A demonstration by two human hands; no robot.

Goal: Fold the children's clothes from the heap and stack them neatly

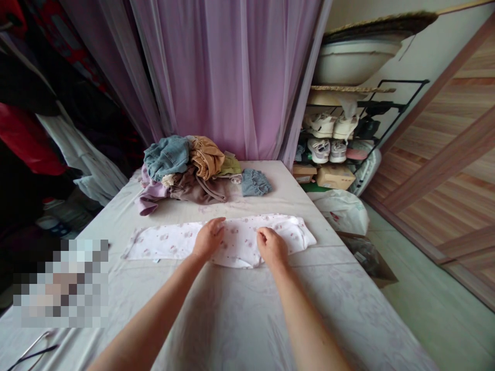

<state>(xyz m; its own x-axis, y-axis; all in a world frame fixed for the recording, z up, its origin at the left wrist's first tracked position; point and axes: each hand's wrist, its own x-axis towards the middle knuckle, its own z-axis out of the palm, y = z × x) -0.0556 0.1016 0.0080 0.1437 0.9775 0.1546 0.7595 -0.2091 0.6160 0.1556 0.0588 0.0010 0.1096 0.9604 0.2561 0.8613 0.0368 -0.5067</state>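
At the near left, part of a pair of glasses (37, 352) is seen on a pale patterned sheet (336, 288). Farther in, a white printed garment (166, 239) is laid lengthwise from left to right across the sheet. The left hand (209, 238) and right hand (273, 246) are held apart over it, fingers curled; whether cloth is pinched in either cannot be told. Beyond, a heap of clothes (197, 185) is piled toward the left, with a blue-grey garment (256, 183) placed at its right. At the far right, shoes (320, 125) are kept on a rack; the far side is hung with a purple curtain (224, 67).
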